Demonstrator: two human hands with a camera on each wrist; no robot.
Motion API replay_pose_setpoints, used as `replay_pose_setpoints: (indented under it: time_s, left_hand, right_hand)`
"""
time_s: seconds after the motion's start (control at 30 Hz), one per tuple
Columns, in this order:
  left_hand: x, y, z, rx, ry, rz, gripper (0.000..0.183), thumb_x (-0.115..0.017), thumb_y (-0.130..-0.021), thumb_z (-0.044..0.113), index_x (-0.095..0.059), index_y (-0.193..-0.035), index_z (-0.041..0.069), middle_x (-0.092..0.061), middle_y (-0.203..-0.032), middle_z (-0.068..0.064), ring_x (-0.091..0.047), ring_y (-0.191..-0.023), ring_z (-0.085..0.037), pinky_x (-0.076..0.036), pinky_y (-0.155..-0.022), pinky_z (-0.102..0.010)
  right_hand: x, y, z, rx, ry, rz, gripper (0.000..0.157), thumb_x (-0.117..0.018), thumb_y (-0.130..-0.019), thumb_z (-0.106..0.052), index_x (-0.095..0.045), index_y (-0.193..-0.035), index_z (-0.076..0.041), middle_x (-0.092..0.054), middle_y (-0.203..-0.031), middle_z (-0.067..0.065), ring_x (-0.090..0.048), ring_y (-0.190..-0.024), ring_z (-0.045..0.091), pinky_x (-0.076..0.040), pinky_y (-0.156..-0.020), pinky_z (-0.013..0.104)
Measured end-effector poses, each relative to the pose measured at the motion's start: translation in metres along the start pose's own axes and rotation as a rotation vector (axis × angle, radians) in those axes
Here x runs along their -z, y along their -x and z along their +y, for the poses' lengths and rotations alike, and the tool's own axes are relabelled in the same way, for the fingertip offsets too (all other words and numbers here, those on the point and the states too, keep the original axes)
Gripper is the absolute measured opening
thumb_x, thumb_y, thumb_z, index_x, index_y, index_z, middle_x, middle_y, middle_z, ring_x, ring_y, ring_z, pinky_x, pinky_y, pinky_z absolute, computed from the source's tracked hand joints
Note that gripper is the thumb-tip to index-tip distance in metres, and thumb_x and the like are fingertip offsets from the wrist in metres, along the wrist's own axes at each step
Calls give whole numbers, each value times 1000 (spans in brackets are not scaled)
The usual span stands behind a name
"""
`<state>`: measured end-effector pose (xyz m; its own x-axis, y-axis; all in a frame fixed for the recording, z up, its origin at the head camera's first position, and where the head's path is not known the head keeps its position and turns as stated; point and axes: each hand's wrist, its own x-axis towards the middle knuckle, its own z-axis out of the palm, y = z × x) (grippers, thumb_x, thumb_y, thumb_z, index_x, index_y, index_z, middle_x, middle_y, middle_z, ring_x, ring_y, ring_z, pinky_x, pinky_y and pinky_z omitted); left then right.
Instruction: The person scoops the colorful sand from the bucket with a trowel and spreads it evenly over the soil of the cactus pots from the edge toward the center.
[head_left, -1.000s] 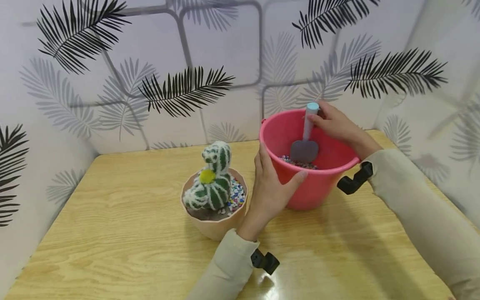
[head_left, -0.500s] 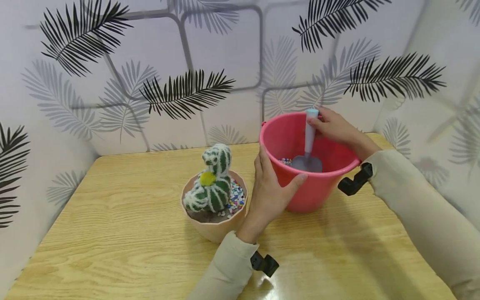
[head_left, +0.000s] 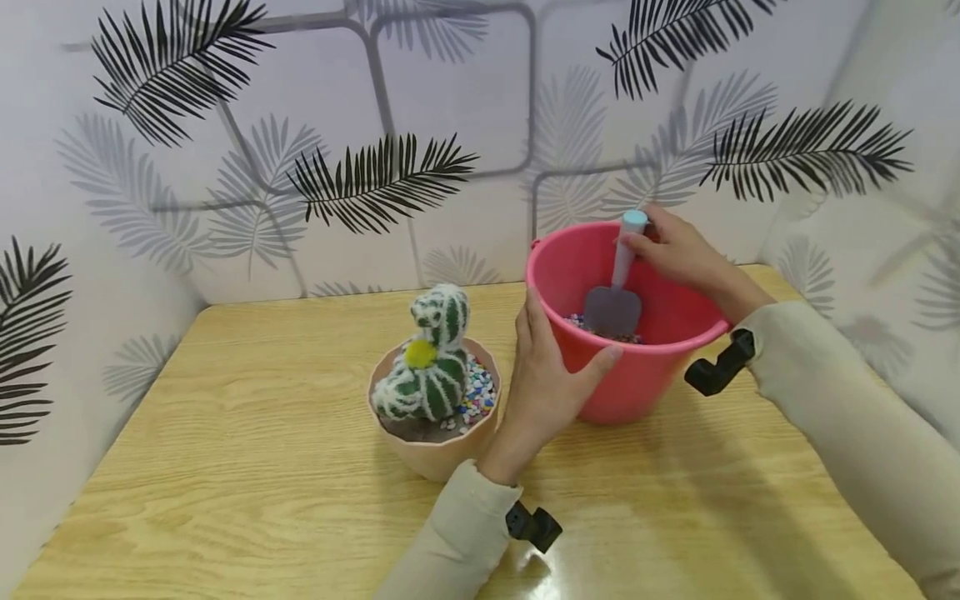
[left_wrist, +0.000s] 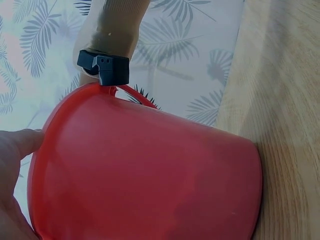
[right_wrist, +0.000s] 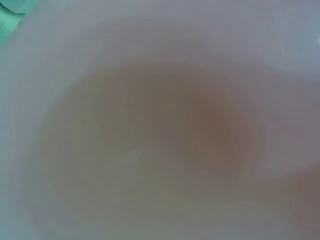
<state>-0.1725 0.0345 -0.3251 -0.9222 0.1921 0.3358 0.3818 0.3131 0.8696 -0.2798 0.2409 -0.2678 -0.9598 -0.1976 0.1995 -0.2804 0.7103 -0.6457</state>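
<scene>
Shovel (head_left: 612,310) has tilted inside the pink bucket (head_left: 630,385) at centre right, its handle (head_left: 624,262) held by the right grip (head_left: 681,250); the left grip (head_left: 543,385), fingers extended, touches the bucket's rim (head_left: 667,348).

A table (head_left: 247,467) in pale yellow-brown wood, its grain running in long streaks, carries a pot (head_left: 427,460) and a bucket (head_left: 622,392). The pot, peach with a faceted rim, stands upright near the middle. The bucket, pinkish red and wider at the top, stands upright to its right and slightly farther back, with bare wood between the two. A bright glare marks the wood toward the front, and a broad shadow crosses it at right.
</scene>
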Motion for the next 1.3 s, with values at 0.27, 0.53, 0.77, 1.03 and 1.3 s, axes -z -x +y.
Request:
replay_pose_setpoints:
  time_s: [0.27,0.53,0.77,1.03,1.3]
  left_hand:
    - [-6,3,3,13,-39,0,104,-69,-82,43,0,-154,13,-24,-152,-5,-31,-137,-21,-44,-103,-40]
    - [-8,3,3,1,-79,11,105,-70,-81,44,0,-154,13,-24,-153,-6,-31,-137,-21,-42,-106,-40]
    - [-7,5,0,25,-64,4,104,-69,-82,45,1,-154,17,-22,-154,-3,-30,-137,-20,-43,-104,-40]
    - [-4,3,-2,14,-63,8,103,-69,-83,43,0,-154,15,-23,-153,-2,-30,-137,-19,-46,-101,-38]
    - [-4,1,-3,-11,-61,29,103,-67,-83,45,2,-154,19,-24,-152,-2,-31,-136,-17,-47,-99,-36]
  right_hand:
    - [2,7,1,51,29,-41,25,-48,-100,-18,-50,-116,2,-62,-110,23,-63,-94,27,-53,-85,35]
    - [6,9,2,44,-26,-29,25,-45,-101,-17,-51,-110,4,-61,-101,23,-57,-71,-6,-49,-67,13]
    - [4,8,3,-3,-165,-150,34,-40,-103,-19,-47,-120,9,-66,-94,17,-64,-72,2,-53,-68,18]
    - [6,7,2,-102,-374,-209,42,-36,-104,-23,-39,-123,14,-68,-85,-1,-67,-75,6,-56,-69,22]
    - [10,1,6,-179,-485,-123,49,-39,-102,-32,-39,-125,11,-69,-80,-10,-70,-75,8,-57,-70,22]
